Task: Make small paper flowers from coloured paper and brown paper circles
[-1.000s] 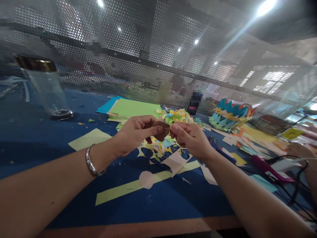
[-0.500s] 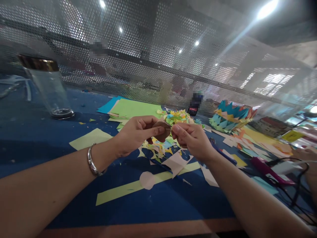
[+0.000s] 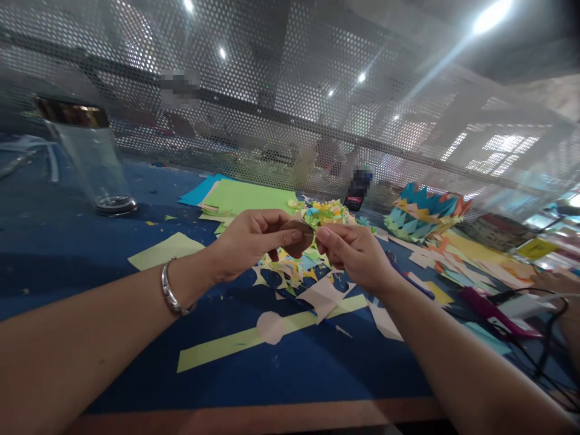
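Between thumb and fingers, my left hand (image 3: 258, 241) pinches a folded or curved paper circle (image 3: 299, 240), which looks brownish in the shade. My right hand (image 3: 347, 248) is closed at the circle's right edge, thumb against the fingertips. Below the hands, a pale pink paper circle (image 3: 270, 327) lies on a yellow-green paper strip (image 3: 217, 350). A pink offcut (image 3: 324, 295) with rounded cut-outs overlaps the strip's right part. Behind and under the hands is a heap of small coloured paper scraps (image 3: 328, 211).
A glass jar (image 3: 93, 157) with a gold lid stands at the left. Green sheets (image 3: 254, 196) lie behind my left hand. A folded-paper crown (image 3: 421, 211), a purple power strip (image 3: 496, 311) with cables and another person's hand (image 3: 557, 281) are at the right. Perforated metal screen (image 3: 254, 109) at the back.
Both hands stay almost in place around the paper circle. The whole view has shifted very slightly; nothing on the table has moved noticeably.
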`<state>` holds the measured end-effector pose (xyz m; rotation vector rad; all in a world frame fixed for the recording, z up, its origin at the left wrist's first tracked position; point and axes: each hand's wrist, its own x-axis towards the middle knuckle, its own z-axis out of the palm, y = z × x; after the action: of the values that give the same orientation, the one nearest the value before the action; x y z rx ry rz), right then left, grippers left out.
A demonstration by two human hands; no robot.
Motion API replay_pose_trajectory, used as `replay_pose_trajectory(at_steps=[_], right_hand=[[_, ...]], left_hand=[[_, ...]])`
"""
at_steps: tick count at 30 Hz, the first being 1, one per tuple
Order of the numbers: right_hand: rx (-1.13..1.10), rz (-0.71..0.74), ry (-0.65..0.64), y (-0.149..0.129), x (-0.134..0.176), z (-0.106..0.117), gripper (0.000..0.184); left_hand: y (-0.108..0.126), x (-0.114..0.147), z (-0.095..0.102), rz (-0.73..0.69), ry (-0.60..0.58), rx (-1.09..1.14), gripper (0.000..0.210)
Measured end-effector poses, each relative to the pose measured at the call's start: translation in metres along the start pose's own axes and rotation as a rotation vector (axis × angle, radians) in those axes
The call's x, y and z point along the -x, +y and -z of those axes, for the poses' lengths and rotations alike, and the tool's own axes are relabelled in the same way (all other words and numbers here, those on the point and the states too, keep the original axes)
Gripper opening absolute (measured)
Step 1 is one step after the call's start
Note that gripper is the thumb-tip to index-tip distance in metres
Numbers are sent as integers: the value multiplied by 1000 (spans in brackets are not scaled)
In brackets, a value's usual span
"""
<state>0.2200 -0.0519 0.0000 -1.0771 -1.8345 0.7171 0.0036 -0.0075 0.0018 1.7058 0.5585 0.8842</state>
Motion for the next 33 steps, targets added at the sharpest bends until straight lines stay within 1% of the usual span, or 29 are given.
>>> replay_pose_trajectory(at_steps=[7, 13, 22, 27, 33], right_hand=[[45, 7, -5, -1, 0, 2, 47], [34, 23, 0, -1, -1, 1, 47], [41, 18, -4, -1, -1, 2, 46], [46, 26, -1, -2, -1, 2, 47], [29, 16, -3, 0, -2, 1, 46]], left_hand=[[-2, -1, 1, -12, -1, 47, 23], [-4, -2, 1, 7, 36, 106, 22], [-2, -2, 0, 22, 60, 108, 16], [-4, -3, 0, 31, 84, 101, 17], [-5, -2, 0, 37, 60, 120, 18]])
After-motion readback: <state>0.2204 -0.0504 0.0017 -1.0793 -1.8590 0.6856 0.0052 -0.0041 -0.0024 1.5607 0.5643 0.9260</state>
